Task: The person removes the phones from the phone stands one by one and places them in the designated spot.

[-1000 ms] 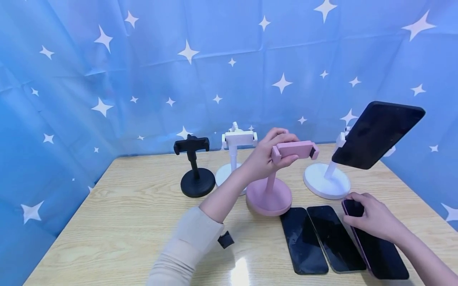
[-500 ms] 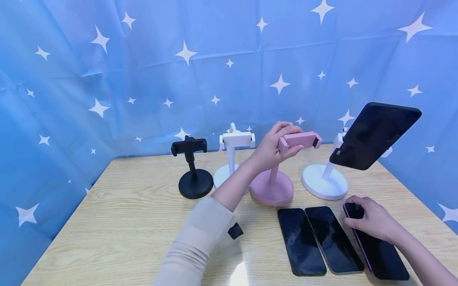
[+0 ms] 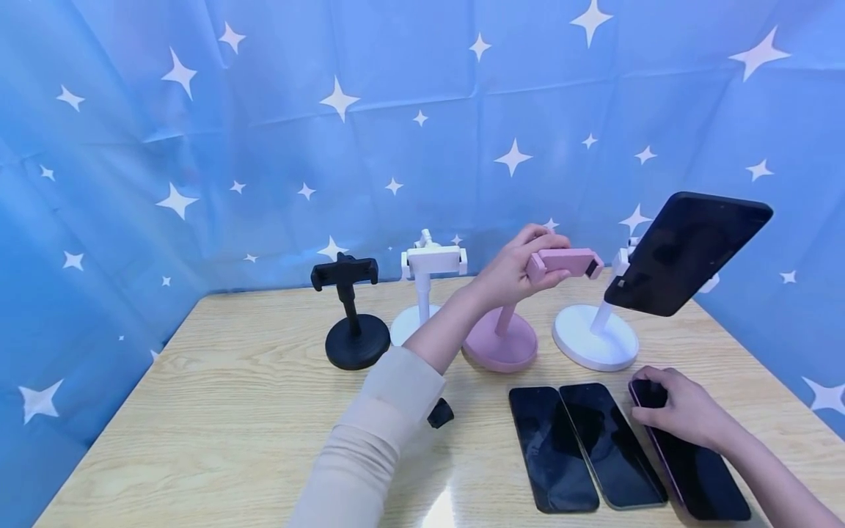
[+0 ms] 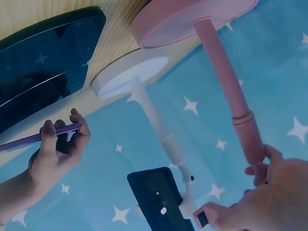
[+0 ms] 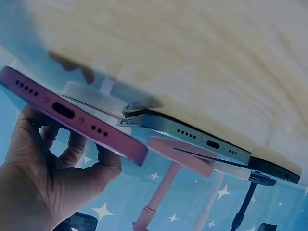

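My left hand (image 3: 511, 275) grips the pink phone stand (image 3: 503, 346) at the top, by its clamp and neck. In the left wrist view its fingers curl round the thin neck of the stand (image 4: 224, 72); I cannot tell whether the base touches the table. My right hand (image 3: 689, 414) pinches the far end of a purple-edged phone (image 3: 709, 480), thumb on one long edge and fingers on the other. The right wrist view shows the phone's purple bottom edge (image 5: 72, 115). Two other dark phones (image 3: 553, 447) (image 3: 614, 444) lie side by side to its left.
Beside the pink stand are a white stand (image 3: 432, 260) and a black stand (image 3: 356, 341), both with bare clamps. At the right, another white stand (image 3: 597, 339) carries a large dark phone (image 3: 686, 253). A small black piece (image 3: 440, 413) lies near the left sleeve. Behind hangs a blue starry curtain (image 3: 264, 132).
The pink stand has shifted back, away from me, and its clamp has moved right with the left hand. The right hand stays on the purple-edged phone. The head view has shifted slightly.
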Demonstrator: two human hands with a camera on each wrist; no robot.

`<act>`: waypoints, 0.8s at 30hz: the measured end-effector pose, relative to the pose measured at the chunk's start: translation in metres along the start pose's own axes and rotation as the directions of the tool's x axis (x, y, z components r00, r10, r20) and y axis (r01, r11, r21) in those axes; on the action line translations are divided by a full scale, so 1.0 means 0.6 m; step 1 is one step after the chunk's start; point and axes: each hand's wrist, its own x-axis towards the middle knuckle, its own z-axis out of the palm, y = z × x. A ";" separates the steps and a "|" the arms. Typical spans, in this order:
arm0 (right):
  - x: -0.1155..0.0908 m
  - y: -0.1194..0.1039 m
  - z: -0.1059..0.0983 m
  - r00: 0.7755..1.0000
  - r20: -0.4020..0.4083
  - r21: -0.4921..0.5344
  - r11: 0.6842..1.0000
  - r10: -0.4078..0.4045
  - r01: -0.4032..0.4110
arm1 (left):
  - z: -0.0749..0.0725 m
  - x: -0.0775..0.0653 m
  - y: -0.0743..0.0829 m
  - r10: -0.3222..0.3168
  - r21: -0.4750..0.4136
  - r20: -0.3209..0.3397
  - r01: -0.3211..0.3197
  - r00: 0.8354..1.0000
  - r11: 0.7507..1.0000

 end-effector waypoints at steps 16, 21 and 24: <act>0.007 0.001 0.004 1.000 0.004 -0.007 1.000 0.004 -0.004 | 0.000 0.011 -0.022 -0.036 -0.035 -0.032 0.035 0.999 0.999; 0.010 0.000 0.005 1.000 0.019 0.000 1.000 0.005 -0.005 | -0.001 0.002 -0.030 -0.031 -0.060 -0.062 0.027 0.998 0.998; 0.012 0.000 0.005 1.000 0.025 0.000 1.000 0.007 -0.007 | 0.000 -0.003 -0.035 -0.016 -0.055 -0.090 0.011 0.996 0.998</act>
